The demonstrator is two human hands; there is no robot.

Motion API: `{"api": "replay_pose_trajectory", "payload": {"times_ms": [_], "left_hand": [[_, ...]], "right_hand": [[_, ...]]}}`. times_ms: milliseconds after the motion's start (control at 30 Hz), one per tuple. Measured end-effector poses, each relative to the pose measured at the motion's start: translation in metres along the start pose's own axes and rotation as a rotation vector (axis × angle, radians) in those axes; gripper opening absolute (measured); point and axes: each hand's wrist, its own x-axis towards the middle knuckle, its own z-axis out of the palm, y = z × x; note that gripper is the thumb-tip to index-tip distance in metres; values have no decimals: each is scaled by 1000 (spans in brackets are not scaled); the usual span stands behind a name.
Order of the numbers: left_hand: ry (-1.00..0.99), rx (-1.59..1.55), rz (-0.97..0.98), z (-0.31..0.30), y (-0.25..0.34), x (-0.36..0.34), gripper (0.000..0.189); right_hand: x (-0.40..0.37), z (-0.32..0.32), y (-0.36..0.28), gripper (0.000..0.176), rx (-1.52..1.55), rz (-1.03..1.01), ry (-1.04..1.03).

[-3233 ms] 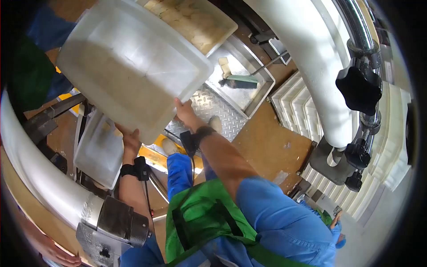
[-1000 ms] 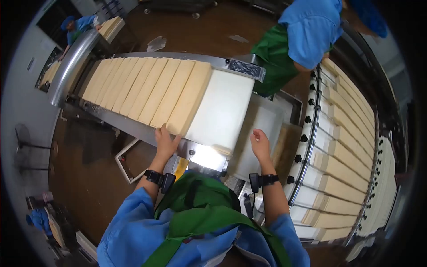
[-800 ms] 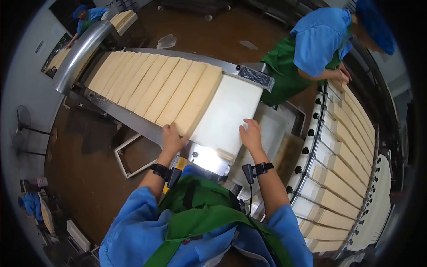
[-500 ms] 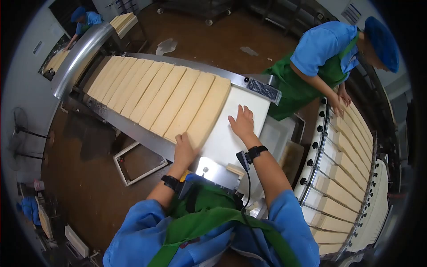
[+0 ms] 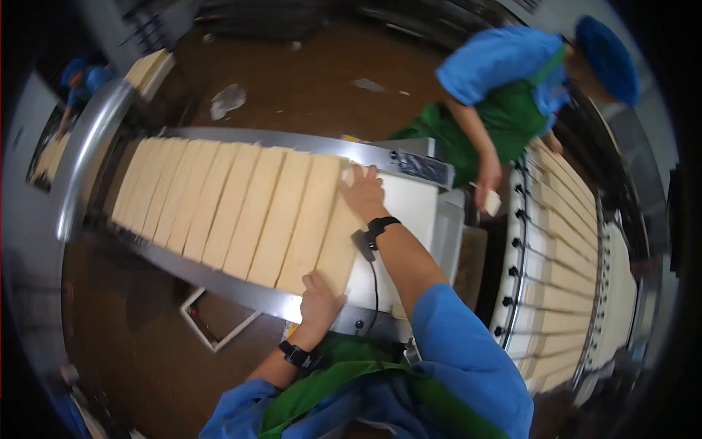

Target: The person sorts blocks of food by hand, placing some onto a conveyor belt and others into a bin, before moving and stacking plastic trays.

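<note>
Long pale-yellow strips (image 5: 272, 216), dough-like or tofu-like slabs, lie side by side across a conveyor. At the row's right end is the last strip (image 5: 341, 238), with both my hands on it. My left hand (image 5: 319, 301) has its fingers curled over the strip's near end. At the far end, the fingers of my right hand (image 5: 363, 192) are bent around the strip, and my forearm passes over the white belt (image 5: 402, 208). Part of the strip's right side is hidden by my right hand and wrist.
Metal rails (image 5: 281, 137) border the conveyor, and a curved metal cover (image 5: 91, 157) spans its left end. To the right a co-worker (image 5: 504, 80) holds a small pale piece (image 5: 493, 203) beside a second line of strips (image 5: 563, 267). A white frame (image 5: 191, 322) is below the conveyor.
My right hand has moved from above the bare white belt onto the far end of the last strip. My left hand stays at the near end. The co-worker's hand has lifted a pale piece.
</note>
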Motion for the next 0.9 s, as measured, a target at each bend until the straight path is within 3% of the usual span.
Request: {"api": "replay_pose_trajectory", "payload": {"times_ms": [33, 100, 200, 267, 333, 400, 533, 633, 733, 833, 900], "left_hand": [[-1, 5, 37, 3, -4, 2, 72], [-16, -27, 134, 3, -2, 8, 74], [-12, -34, 478, 18, -13, 25, 77], [-189, -12, 374, 20, 15, 22, 77], [-259, 35, 328, 29, 36, 19, 78], [-222, 70, 354, 42, 53, 18, 81], [-43, -20, 726, 72, 92, 5, 79], [-178, -19, 937, 84, 165, -36, 76], [-319, -9, 1252, 108, 219, -88, 77], [-619, 97, 1476, 131, 256, -148, 76], [-798, 191, 1597, 152, 260, -182, 73]], "right_hand": [[-5, 0, 10, 65, 27, 11, 117], [-13, -28, 35, 68, 84, 176, 103], [-33, -47, 93, 75, 133, 382, 168], [-41, -48, 129, 87, -33, 400, 120], [-63, -59, 149, 92, 91, 540, 125], [-99, -63, 181, 91, 346, 647, 343], [-181, -81, 259, 85, 593, 648, 881], [-289, -147, 302, 81, 608, 890, 990], [-392, -151, 385, 80, 428, 1082, 1130], [-496, -151, 449, 80, 490, 1315, 1058], [-554, -154, 475, 77, 524, 1338, 903]]}}
